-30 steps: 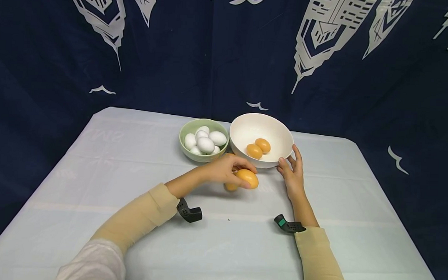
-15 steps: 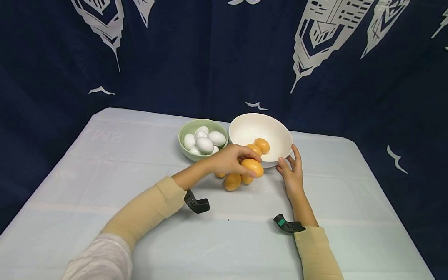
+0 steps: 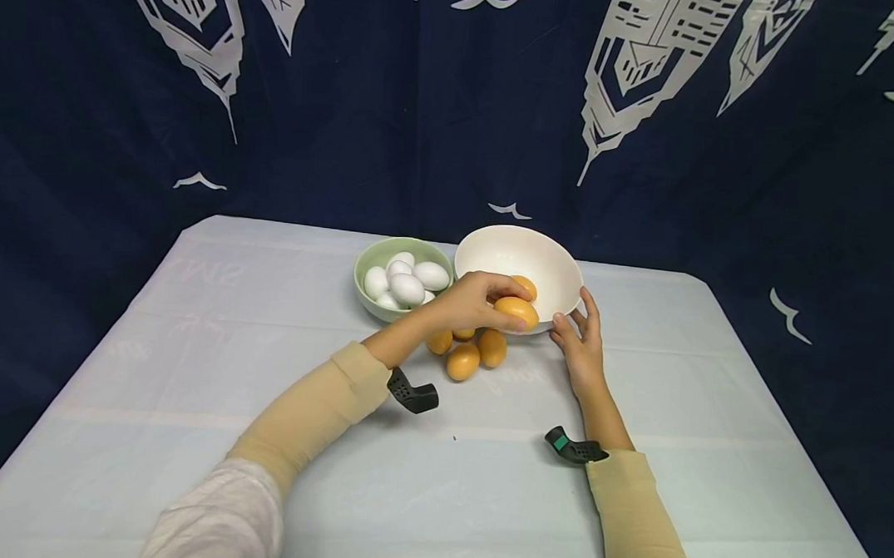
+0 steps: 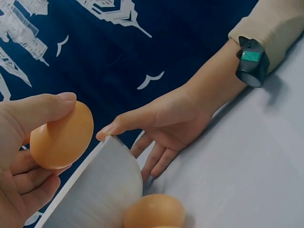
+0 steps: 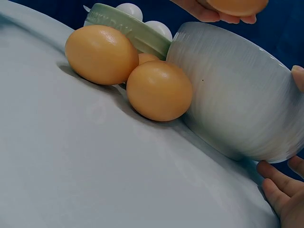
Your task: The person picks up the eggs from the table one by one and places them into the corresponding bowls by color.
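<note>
My left hand (image 3: pixel 476 301) pinches a brown egg (image 3: pixel 516 314) between thumb and fingers, over the near rim of the white bowl (image 3: pixel 519 247). In the left wrist view the held egg (image 4: pixel 61 135) is beside the bowl's edge. My right hand (image 3: pixel 582 351) holds the bowl's right side, its thumb at the rim and its fingers low on the outer wall. Inside the bowl one brown egg (image 3: pixel 526 286) shows, partly hidden by my left hand. Several brown eggs (image 3: pixel 462 361) lie on the table in front of the bowls; my left hand and forearm partly cover them.
Left of the white bowl stands a green bowl (image 3: pixel 365 296) holding several white eggs (image 3: pixel 406 290). A pale cloth covers the table (image 3: pixel 452 496). Behind it hangs a dark blue curtain (image 3: pixel 348 141) with white prints.
My left hand has carried the brown egg up and to the right, from near the table to over the white bowl's rim. The right hand stays at the bowl.
</note>
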Motion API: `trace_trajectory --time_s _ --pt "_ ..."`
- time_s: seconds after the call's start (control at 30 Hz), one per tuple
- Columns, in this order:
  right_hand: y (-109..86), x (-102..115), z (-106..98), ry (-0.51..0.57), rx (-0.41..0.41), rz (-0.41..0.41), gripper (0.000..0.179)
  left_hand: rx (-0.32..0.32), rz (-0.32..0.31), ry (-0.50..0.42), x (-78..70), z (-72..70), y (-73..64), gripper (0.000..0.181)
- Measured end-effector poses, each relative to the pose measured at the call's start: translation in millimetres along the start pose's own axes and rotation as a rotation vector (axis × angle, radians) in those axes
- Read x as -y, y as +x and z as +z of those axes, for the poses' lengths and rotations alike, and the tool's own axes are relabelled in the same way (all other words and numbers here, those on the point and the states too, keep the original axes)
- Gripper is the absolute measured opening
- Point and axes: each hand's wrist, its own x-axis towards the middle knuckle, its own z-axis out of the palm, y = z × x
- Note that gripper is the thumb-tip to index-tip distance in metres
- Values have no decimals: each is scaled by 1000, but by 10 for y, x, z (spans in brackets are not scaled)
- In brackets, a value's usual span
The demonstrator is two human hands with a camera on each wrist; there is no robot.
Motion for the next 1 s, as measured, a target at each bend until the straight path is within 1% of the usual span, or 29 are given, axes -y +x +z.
trace_trajectory --time_s 0.17,0.33,0.5,0.67,0.87,1.0 --pt "8 -10 0 -10 -9 -4 73 -53 4 11 12 25 104 41" --pt "12 -25 -6 -32 -15 -5 74 -94 -28 56 24 48 189 43" --pt "10 -25 -7 -37 -13 -9 74 -109 -63 117 50 81 272 43" --pt "6 -22 -5 -27 -11 -10 74 -102 -102 185 79 126 356 44" --pt "-2 -15 -7 -11 -8 -4 73 -42 -140 290 95 170 460 45" --pt "-4 -11 -4 2 -2 -8 72 -11 -176 326 110 181 508 44"
